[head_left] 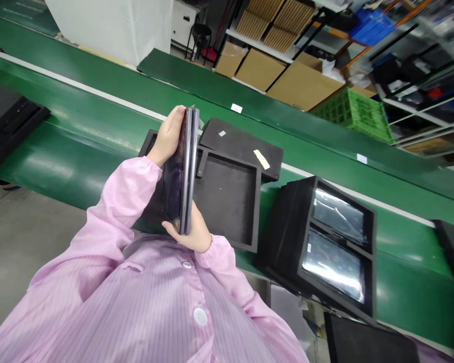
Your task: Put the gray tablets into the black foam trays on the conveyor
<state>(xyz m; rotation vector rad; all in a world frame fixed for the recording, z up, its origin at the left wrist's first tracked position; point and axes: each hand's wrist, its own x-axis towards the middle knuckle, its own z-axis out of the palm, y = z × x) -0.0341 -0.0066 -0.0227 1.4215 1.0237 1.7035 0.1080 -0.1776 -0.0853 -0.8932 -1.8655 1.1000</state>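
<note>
The black foam tray (229, 201) is the landmark; the pair of slim tablets (189, 171), pressed flat together and stood on edge, is in front of the tray's left part, hiding some of it from view; their long axis runs away from the wearer's body, roughly in line with the tray's right wall, and a dark glossy face looks toward the tray's left side; whether their hidden edges touch the foam I cannot tell.

Both hands grip the pair; the left hand (168, 135) closes on the far end, at the tray's far left; the right hand (192, 229) cups the near end, thumb on the glossy side, its other fingers mostly hidden; the right hand is thus the nearer to the tray's recess, which lies just to the right of the tablets.

Directly behind the tray is a black foam block (242, 146) with a pale strip on it; to the tray's right stands a black tray stack (287, 227), its top bearing two shiny panels (340, 214); all rest on the green bench (91, 151).
</note>
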